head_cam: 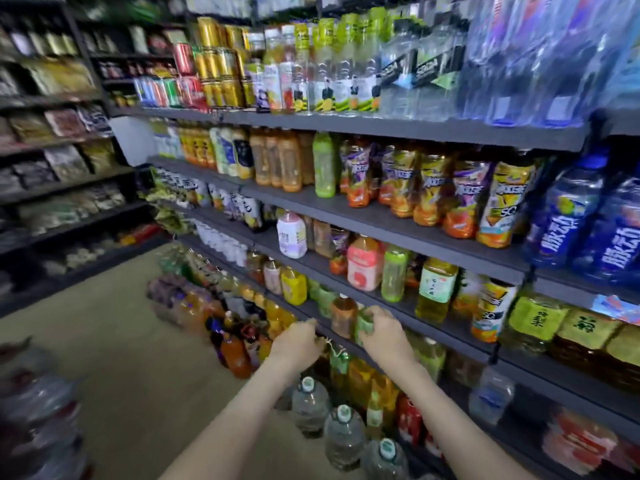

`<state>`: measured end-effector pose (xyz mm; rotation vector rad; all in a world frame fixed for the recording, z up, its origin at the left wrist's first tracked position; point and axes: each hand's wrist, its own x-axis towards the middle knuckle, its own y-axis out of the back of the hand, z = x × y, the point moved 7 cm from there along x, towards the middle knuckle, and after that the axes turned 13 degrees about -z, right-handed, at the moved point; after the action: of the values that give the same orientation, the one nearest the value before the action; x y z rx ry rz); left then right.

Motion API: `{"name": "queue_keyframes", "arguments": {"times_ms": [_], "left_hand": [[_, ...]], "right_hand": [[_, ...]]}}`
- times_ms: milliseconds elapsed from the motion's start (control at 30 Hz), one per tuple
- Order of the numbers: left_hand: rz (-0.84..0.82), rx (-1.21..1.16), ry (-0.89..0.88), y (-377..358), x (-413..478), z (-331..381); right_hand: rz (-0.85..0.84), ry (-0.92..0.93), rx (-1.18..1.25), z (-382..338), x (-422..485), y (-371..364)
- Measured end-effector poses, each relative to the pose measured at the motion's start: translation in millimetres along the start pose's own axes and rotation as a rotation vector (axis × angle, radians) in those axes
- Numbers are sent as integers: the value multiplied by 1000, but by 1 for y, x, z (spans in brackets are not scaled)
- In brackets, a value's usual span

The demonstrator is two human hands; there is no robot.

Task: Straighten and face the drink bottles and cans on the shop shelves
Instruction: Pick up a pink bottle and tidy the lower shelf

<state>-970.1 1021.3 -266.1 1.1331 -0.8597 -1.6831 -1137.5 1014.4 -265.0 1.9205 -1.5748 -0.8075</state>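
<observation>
As things stand: facing is partway done, I'd say.
right hand (384,332): wrapped round the small green-labelled plastic bottle (363,323) at the front edge of the dark grey shelf (450,336).
left hand (299,341): at the same shelf's lip, fingers curled, grip unclear.
left: staggered, part-turned bottles on that shelf.

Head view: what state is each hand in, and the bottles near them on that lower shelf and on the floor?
right hand: grips the green bottle.
green bottle: upright on the shelf, held.
left hand: fingers curled at the shelf edge; unclear whether it holds anything.
brown bottle: upright, free, between the hands.
water jugs: upright on the floor, capped.
</observation>
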Motion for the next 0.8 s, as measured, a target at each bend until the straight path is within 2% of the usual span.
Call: {"name": "queue_keyframes", "arguments": {"times_ms": [267,533,667,800], "left_hand": [[35,-48,38,62,80,-122],[29,-23,48,119,209,-234],[28,-32,40,151,262,-282],[-1,-6,-8,169,317,-316]], "right_hand": [[45,36,95,-73,127,-63],[90,-86,294,-98,308,-129],[184,-159,495,-110,379,-156],[410,-268,565,-122,428,-169]]}}
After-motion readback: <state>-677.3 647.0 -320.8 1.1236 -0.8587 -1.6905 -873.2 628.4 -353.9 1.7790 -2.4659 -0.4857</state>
